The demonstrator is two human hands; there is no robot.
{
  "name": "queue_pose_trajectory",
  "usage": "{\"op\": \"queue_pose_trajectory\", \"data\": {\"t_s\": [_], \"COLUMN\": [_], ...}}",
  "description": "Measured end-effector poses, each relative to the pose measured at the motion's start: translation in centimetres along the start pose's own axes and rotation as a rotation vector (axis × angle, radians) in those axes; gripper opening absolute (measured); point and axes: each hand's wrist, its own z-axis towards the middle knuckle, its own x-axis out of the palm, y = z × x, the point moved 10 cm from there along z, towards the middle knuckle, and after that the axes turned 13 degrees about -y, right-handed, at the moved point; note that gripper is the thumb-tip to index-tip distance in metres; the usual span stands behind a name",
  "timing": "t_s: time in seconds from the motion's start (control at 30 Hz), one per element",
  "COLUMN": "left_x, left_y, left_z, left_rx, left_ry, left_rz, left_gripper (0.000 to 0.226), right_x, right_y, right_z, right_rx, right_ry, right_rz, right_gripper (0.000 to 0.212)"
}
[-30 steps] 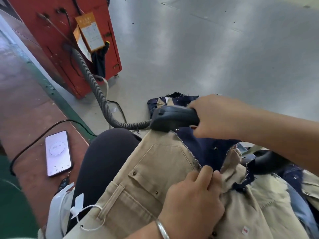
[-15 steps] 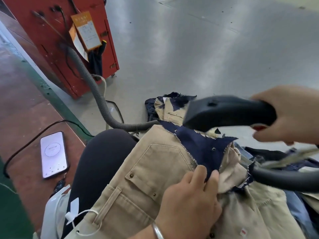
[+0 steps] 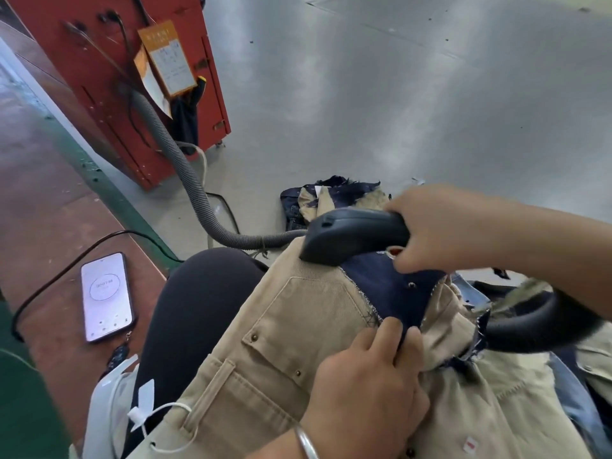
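Seated work, tan trousers point(image 3: 298, 313) spread across the lap in the lower middle of the frame, navy lining point(image 3: 390, 289) turned out at centre right. Right hand point(image 3: 433, 233) wrapped round the handle of a black vacuum nozzle point(image 3: 351, 238), fingers curled firmly on it, mouth down and seemingly touching the tan cloth at the lining's upper edge. Left hand point(image 3: 367, 395) just below, fingers point(image 3: 389, 336) pinching the lining's frayed lower edge against the trousers. Most likely sucking loose threads off the raw seam. For a clean pass: pull the pinched cloth taut toward the bottom of the frame to stop bunching under the mouth; draw the nozzle slowly along the fraying, flat to the fabric rather than tilted; steer round the small metal rivets; leave slack in the grey hose point(image 3: 185, 180) running toward the red machine point(image 3: 109, 71) at upper left, to avoid a tug off line. Main risk, as a judgement: lining swallowed by the mouth under a slack pinch. Lit phone point(image 3: 106, 296) on the table point(image 3: 49, 226) at left, well apart; heap of clothes point(image 3: 331, 197) on the floor beyond the nozzle.
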Motion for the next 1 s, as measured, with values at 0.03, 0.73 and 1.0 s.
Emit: {"op": "queue_pose_trajectory", "data": {"t_s": [0.03,0.73,1.0], "left_x": [0.0,-1.6,-0.8], "left_y": [0.0,0.3,-1.6], "left_z": [0.0,0.2,0.4], "left_rx": [0.000,0.077,0.186], "left_ry": [0.007,0.005,-0.082], "left_rz": [0.002,0.158,0.229], "left_gripper": [0.041,0.044,0.037], "right_x": [0.2,-7.3,-4.5], "right_y": [0.4,-8.8,-8.1], "right_z": [1.1,-8.5,-10.3], "right_rx": [0.001,0.296,0.209], "right_ry": [-0.005,-0.116,-0.121], "right_rz": [0.004,0.246,0.105], "right_gripper": [0.013,0.042,0.051]}}
